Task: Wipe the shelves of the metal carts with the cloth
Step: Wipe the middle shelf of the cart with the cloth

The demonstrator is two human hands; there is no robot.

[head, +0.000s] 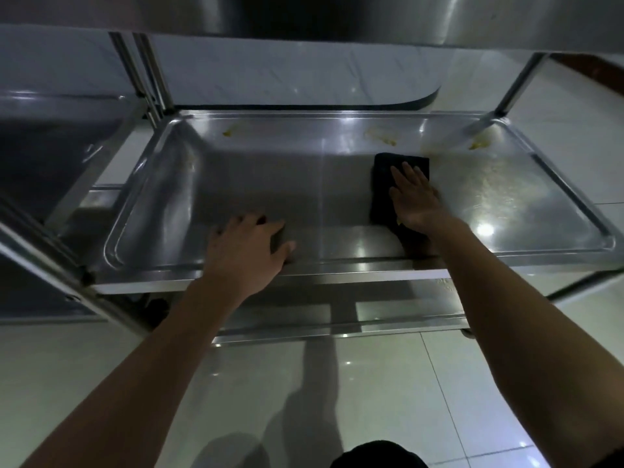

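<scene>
Head view: right hand (pixel 413 194) lies flat on the black cloth (pixel 383 184) on the cart shelf (pixel 256 184). Yellow stains (pixel 383 138) sit just beyond it, far side. Left hand (pixel 246 244) rests spread at the near edge.

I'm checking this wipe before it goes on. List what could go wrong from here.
1. The yellowish stains along the far edge of the shiny steel cart shelf lie beyond the folded black cloth; short strokes may miss them.
2. The right hand presses flat on the cloth, which could bunch or slip.
3. The left hand braces on the shelf's front edge; leaning might shift the cart.
</scene>
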